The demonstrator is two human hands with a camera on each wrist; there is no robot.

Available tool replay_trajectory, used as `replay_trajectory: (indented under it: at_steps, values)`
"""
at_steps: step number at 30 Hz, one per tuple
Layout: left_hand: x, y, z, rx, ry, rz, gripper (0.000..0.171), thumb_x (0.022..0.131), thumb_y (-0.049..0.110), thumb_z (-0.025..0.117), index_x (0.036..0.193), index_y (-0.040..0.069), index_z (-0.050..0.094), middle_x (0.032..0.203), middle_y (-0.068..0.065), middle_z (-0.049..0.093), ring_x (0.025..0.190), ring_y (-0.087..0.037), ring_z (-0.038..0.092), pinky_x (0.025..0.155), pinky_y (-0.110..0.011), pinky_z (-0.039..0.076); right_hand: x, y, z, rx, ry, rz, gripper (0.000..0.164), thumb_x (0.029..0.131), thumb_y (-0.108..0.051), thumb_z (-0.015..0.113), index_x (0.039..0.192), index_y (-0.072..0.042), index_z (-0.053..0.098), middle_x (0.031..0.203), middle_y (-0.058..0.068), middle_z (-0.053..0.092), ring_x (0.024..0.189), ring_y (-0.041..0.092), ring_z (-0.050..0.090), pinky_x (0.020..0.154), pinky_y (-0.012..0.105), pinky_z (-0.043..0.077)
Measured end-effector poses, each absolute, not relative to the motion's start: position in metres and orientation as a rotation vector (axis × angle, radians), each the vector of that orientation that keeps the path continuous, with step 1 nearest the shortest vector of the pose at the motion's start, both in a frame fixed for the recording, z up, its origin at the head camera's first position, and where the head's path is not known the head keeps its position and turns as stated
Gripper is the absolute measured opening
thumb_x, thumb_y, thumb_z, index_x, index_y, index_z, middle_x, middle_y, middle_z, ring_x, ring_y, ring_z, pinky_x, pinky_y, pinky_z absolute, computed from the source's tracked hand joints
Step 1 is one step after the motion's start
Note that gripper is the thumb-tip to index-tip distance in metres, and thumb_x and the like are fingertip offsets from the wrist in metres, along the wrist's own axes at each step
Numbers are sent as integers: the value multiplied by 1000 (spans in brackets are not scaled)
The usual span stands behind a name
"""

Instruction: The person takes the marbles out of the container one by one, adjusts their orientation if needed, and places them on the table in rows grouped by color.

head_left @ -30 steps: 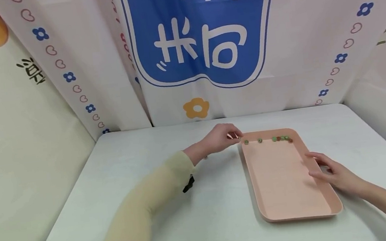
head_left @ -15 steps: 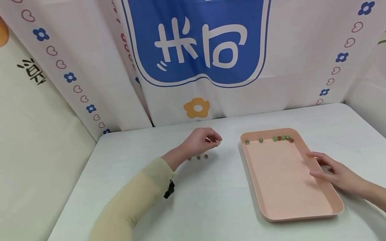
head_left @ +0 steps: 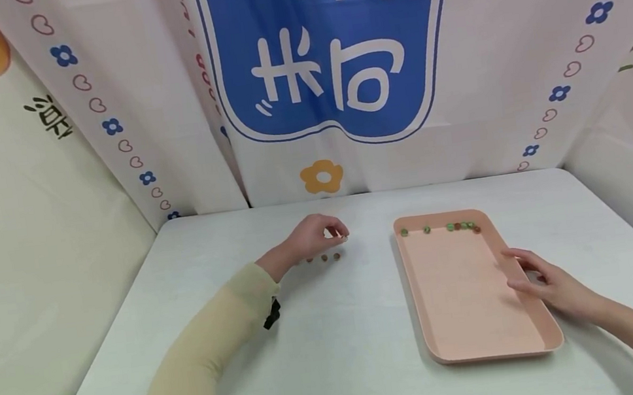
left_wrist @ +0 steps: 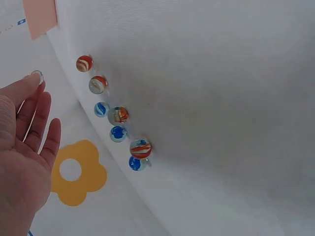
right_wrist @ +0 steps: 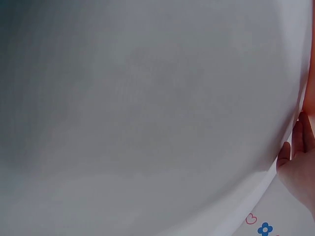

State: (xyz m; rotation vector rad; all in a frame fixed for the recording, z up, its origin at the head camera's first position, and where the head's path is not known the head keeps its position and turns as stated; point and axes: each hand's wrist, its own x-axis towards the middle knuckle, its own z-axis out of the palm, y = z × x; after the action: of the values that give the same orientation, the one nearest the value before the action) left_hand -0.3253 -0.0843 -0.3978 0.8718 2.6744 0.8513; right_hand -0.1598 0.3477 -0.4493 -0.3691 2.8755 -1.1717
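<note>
My left hand (head_left: 312, 236) pinches a small clear marble (left_wrist: 39, 76) between thumb and fingertips, left of the tray. Below it, several glass marbles lie loosely lined up on the table; the left wrist view shows orange-swirled ones, such as this marble (left_wrist: 84, 63), and blue-swirled ones, such as this marble (left_wrist: 118, 133). In the head view the left hand and wrist hide part of that line. My right hand (head_left: 555, 287) rests at the right rim of a pink tray (head_left: 471, 297), fingers and thumb spread apart over the edge. Green and reddish marbles (head_left: 456, 227) lie along the tray's far end.
The white table (head_left: 341, 352) runs back to a fabric wall (head_left: 279, 179) with a blue printed sign. Fabric side walls stand at left and right. The tray's raised rim surrounds its flat floor.
My left hand has moved left from the tray's far left corner to above the loose marbles, uncovering some of them. The right hand and tray stay put.
</note>
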Motion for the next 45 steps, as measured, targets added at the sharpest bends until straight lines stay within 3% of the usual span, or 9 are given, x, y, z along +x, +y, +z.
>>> replay_trajectory:
  at_steps: [4,11,13,16,23,26,34,40,45]
  values:
    - [-328,-85,-404,867,2682,769,11,90,14,70,101,13,74,92,9,66,94,-13,56,83,-29,46,-160,348,-449,-379,2873,-1190,61,94,-23,65,145,-5,36,140,26,42,108,-13,36,83,11,32]
    - [-327,-80,-411,850,2639,701,8,89,12,72,96,16,74,90,9,65,87,-15,55,67,-25,48,-161,347,-447,-358,2862,-1162,63,95,-24,65,146,-5,34,141,27,40,118,35,43,83,13,34]
    - [-327,-79,-412,864,2635,688,8,88,12,72,95,17,74,89,10,65,86,-14,55,66,-25,48,-161,347,-447,-353,2861,-1162,63,95,-24,65,146,-5,34,141,27,40,117,40,42,83,13,34]
    - [-328,-78,-415,892,2639,665,9,88,11,73,94,18,75,87,12,66,86,-12,55,71,-24,46,-160,347,-447,-353,2865,-1161,63,95,-24,65,146,-5,35,141,27,40,117,36,43,83,13,33]
    - [-329,-76,-421,928,2640,600,12,87,8,73,95,17,74,89,12,67,86,-11,55,79,-26,46,-161,348,-448,-375,2880,-1167,61,94,-24,66,145,-7,37,139,25,42,111,-2,40,83,12,33]
    - [-330,-76,-422,925,2641,592,12,87,8,73,96,17,74,89,12,67,85,-11,55,79,-26,45,-161,348,-448,-375,2882,-1163,61,94,-24,65,145,-7,37,140,25,42,111,-1,41,83,12,33]
    - [-329,-75,-421,936,2630,611,13,87,7,72,94,17,74,89,11,67,85,-11,55,78,-25,46,-160,348,-448,-355,2870,-1159,62,95,-25,65,146,-5,35,140,27,41,117,38,43,82,12,33]
    - [-328,-74,-420,929,2636,602,13,87,6,72,93,17,73,88,12,66,86,-10,55,80,-25,45,-159,348,-448,-370,2895,-1156,61,94,-24,66,145,-6,37,138,25,43,109,-3,41,82,12,34]
    - [-328,-74,-419,900,2632,590,14,86,8,72,95,19,73,90,13,65,91,-10,55,83,-27,45,-159,347,-450,-366,2893,-1149,62,94,-24,66,145,-6,37,137,26,44,111,4,43,82,14,34]
